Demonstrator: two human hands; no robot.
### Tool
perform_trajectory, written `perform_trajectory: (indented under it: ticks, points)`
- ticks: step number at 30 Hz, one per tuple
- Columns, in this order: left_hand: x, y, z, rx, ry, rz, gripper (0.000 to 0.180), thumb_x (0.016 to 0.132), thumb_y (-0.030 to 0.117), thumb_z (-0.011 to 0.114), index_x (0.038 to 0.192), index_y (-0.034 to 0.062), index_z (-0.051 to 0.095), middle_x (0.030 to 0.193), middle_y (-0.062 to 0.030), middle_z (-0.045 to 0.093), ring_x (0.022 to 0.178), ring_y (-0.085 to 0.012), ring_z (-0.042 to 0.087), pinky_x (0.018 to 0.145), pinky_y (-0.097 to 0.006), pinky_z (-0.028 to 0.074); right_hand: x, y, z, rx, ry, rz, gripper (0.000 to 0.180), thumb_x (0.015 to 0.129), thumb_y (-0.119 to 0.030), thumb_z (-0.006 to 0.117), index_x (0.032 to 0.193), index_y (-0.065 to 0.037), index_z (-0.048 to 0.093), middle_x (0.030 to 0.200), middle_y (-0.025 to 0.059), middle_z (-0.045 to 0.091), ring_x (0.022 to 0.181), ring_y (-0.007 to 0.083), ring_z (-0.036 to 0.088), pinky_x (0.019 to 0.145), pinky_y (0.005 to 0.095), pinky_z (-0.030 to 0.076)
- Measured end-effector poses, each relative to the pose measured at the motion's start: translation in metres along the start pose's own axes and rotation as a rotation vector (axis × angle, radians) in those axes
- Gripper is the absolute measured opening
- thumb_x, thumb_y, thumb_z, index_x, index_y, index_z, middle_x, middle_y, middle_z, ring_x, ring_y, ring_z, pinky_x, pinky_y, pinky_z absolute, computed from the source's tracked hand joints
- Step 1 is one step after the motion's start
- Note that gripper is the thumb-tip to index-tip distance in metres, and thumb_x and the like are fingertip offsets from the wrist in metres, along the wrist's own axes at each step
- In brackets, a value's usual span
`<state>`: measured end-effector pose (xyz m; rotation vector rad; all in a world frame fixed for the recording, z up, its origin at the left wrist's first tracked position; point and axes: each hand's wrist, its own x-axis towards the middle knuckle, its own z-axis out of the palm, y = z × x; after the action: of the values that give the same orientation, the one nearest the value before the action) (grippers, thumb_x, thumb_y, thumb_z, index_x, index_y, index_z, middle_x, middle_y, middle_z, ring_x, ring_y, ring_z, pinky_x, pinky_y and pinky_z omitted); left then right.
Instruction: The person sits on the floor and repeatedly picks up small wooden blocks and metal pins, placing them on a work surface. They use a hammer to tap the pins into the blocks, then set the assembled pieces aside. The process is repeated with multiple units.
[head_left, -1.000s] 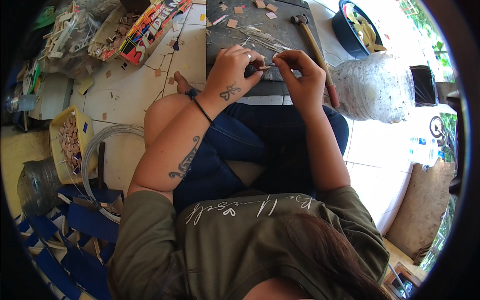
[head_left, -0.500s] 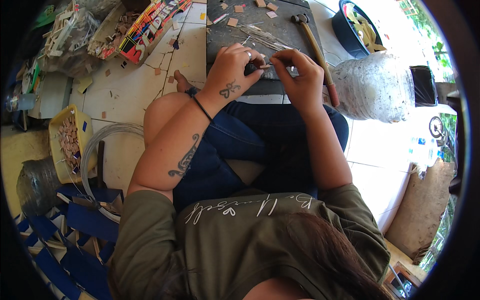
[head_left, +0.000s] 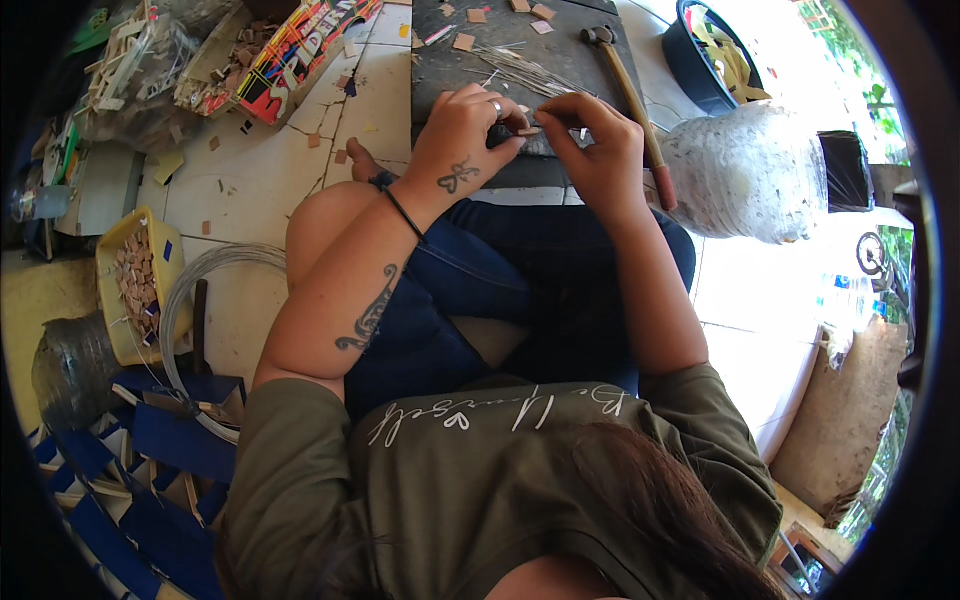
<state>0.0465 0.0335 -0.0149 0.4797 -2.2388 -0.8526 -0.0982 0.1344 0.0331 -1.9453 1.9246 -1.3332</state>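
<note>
Over the near end of a dark board (head_left: 437,72), my left hand (head_left: 462,135) pinches a small flat tan piece (head_left: 530,132) between thumb and fingers. Close on its right is my right hand (head_left: 607,150), thumb and forefinger brought together at the piece; whatever they hold is too small to make out. Thin pale wires or sticks (head_left: 535,72) lie on the board just beyond both hands. Several small tan squares (head_left: 465,42) are scattered farther up. A hammer (head_left: 628,82) with a wooden handle rests along the board's right side.
To the right stand a dark tub (head_left: 690,65) of yellowish scraps and a large clear plastic container (head_left: 745,172). On the left are a printed carton (head_left: 285,60) of chips, a yellow basin (head_left: 180,270) of tan squares, a wire coil (head_left: 180,300) and blue compartmented boxes (head_left: 180,440).
My right hand has shifted very slightly left, its fingertips a little lower. The left hand keeps its grip on the tan piece, almost unmoved.
</note>
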Motion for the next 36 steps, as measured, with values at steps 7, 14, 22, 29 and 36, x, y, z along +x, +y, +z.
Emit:
perform_trajectory:
  ticks: [7, 14, 22, 29, 36]
  points:
    - [-0.0006, 0.0012, -0.0005, -0.001, 0.039, 0.031, 0.013, 0.072, 0.008, 0.074, 0.084, 0.0066, 0.069, 0.082, -0.0056, 0.068, 0.084, -0.0252, 0.062, 0.080, -0.037, 0.047, -0.0005, -0.0010, 0.0006, 0.024, 0.075, 0.069, 0.008, 0.081, -0.005, 0.070, 0.087, 0.000, 0.066, 0.080, 0.0118, 0.070, 0.073, 0.0209, 0.070, 0.068, 0.0302, 0.054]
    - [-0.0003, -0.0016, 0.0005, -0.003, 0.015, 0.015, 0.011, 0.074, 0.014, 0.073, 0.085, 0.0112, 0.070, 0.083, -0.0008, 0.069, 0.088, -0.0209, 0.061, 0.084, -0.036, 0.042, -0.0018, 0.0013, 0.0006, 0.042, 0.072, 0.070, 0.009, 0.081, -0.004, 0.071, 0.087, 0.000, 0.066, 0.080, 0.0113, 0.070, 0.073, 0.0188, 0.070, 0.068, 0.0291, 0.054]
    - [-0.0011, -0.0027, 0.0013, -0.020, 0.020, 0.016, 0.012, 0.074, 0.014, 0.073, 0.085, 0.0106, 0.070, 0.083, -0.0012, 0.069, 0.088, -0.0212, 0.061, 0.084, -0.036, 0.042, 0.0001, -0.0027, -0.0006, -0.046, 0.021, -0.016, 0.007, 0.081, -0.004, 0.070, 0.087, -0.001, 0.067, 0.079, 0.0105, 0.070, 0.072, 0.0205, 0.069, 0.067, 0.0293, 0.054]
    - [-0.0004, -0.0029, 0.0012, -0.023, 0.016, 0.019, 0.011, 0.074, 0.013, 0.072, 0.084, 0.0106, 0.070, 0.083, -0.0010, 0.069, 0.088, -0.0212, 0.060, 0.084, -0.036, 0.042, 0.0027, -0.0010, -0.0011, -0.027, 0.037, 0.054, 0.008, 0.081, -0.005, 0.071, 0.087, -0.001, 0.067, 0.080, 0.0108, 0.070, 0.073, 0.0192, 0.070, 0.067, 0.0292, 0.053]
    - [-0.0009, -0.0029, 0.0014, -0.027, 0.012, 0.010, 0.011, 0.074, 0.013, 0.073, 0.084, 0.0108, 0.070, 0.083, -0.0007, 0.069, 0.088, -0.0207, 0.060, 0.084, -0.036, 0.042, 0.0002, 0.0012, -0.0006, 0.016, 0.051, 0.067, 0.010, 0.081, -0.007, 0.071, 0.087, 0.000, 0.066, 0.081, 0.0129, 0.070, 0.074, 0.0214, 0.070, 0.066, 0.0299, 0.054]
